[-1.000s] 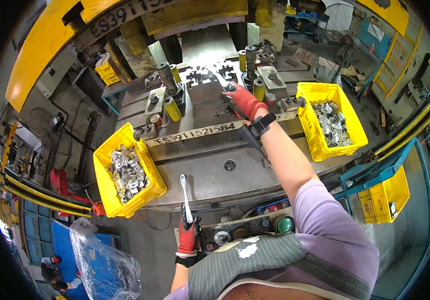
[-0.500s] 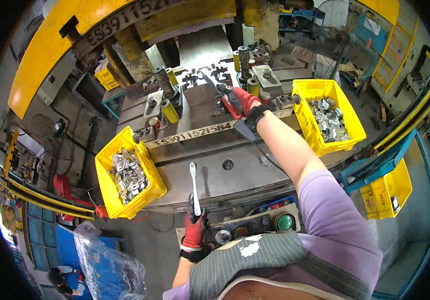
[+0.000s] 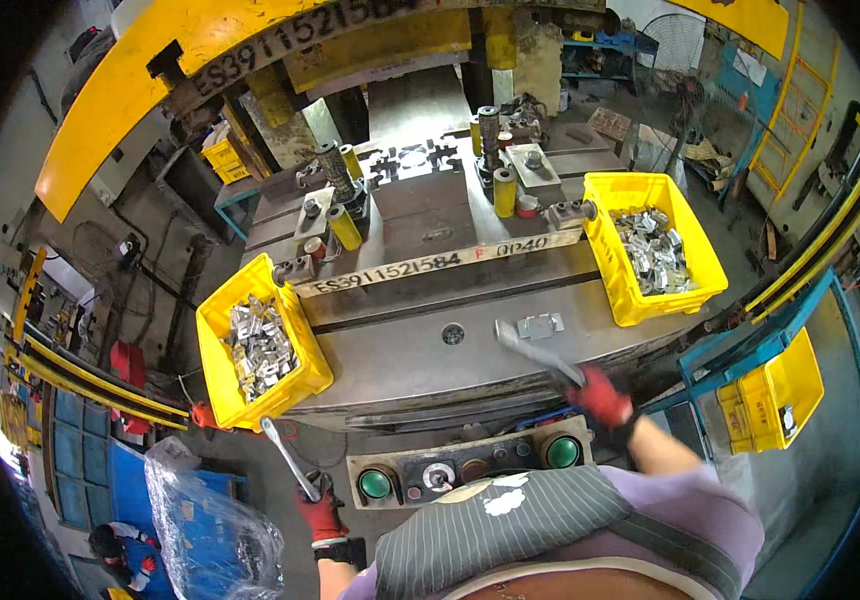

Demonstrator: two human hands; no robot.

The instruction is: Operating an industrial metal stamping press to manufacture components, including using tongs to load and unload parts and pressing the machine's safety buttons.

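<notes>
Head view, and straight to the right grip (image 3: pixel 600 397), gloved in red and slightly blurred: wrapped round the handle of the right tool (image 3: pixel 540 353), pinching it. Angled up and left over the front of the press bed (image 3: pixel 390 365), with its tip just beside the metal part (image 3: pixel 541 326); hard to tell from here whether touching. Back to that part: lying flat on the bed, right of a round fitting (image 3: pixel 453 334), apart from the right bin (image 3: pixel 670 307).

Over to the left grip (image 3: pixel 322 512), gloved in red and black: closed round the lower end of the left tool (image 3: pixel 290 457), pinching that one. Slanting up and left, ring-shaped end close to the near corner of the left bin (image 3: pixel 298 398); again, cannot tell whether touching.

Both bins yellow, both heaped with small silvery parts, one at each end of the bed. Further back now, past the pale strip (image 3: pixel 440 262), to the brightly lit die (image 3: pixel 415 160), flanked by dark posts (image 3: pixel 335 170) and yellow cylinders (image 3: pixel 344 228). Nearer, right by the striped apron (image 3: pixel 540 510), on to the control panel (image 3: pixel 415 468) with two green buttons (image 3: pixel 562 452). And low at left, a glimpse of a co-worker (image 3: pixel 122 550) near crumpled clear plastic (image 3: pixel 210 525).
</notes>
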